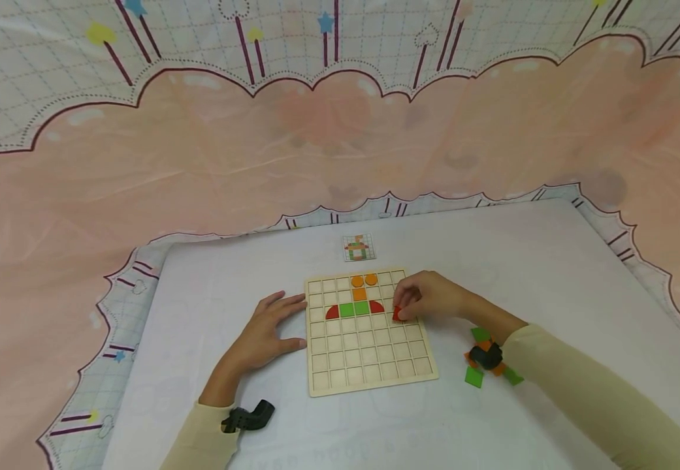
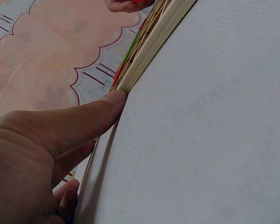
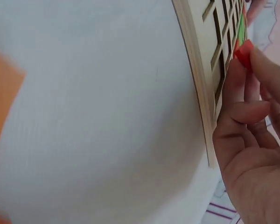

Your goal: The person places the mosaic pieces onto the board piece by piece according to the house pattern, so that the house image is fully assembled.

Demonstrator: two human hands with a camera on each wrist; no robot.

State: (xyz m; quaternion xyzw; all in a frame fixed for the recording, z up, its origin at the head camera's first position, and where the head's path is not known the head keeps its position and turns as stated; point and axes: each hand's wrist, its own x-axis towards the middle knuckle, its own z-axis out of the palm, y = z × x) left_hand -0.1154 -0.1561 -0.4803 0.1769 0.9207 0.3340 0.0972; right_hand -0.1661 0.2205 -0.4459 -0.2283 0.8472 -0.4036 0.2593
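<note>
Red flat tile (image 1: pixel 397 314) sits pinched between the thumb and fingertips of my right hand (image 1: pixel 436 297), over the right-hand part of the pale wooden grid board (image 1: pixel 356 378). I judge it best to keep this grip light and on the tile's rim, so that it stays level; tilted, it would likely catch a corner on a ridge. My fingers cover much of its outline, so I can't tell its full shape, nor whether it touches the board.

Close by, a row of two green square pieces (image 1: pixel 347 309) runs between two red quarter-round pieces (image 1: pixel 377 306), with an orange square piece (image 1: pixel 360 294) and two orange round discs (image 1: pixel 371 279) above; my knuckles should stay clear of them.

Across the board, my left hand (image 1: pixel 266 333) grasps nothing, fingers extended, thumb tip against the left edge; gentle pressure there should stop any sliding.

Off to my right, loose green and orange pieces (image 1: pixel 473 376) lie on the white table (image 1: pixel 210 294), partly hidden by my sleeve and the black wrist camera (image 1: pixel 485 356), so I can't count them. Past the board, the small printed card (image 1: pixel 358 248) is too tiny to read exactly.
</note>
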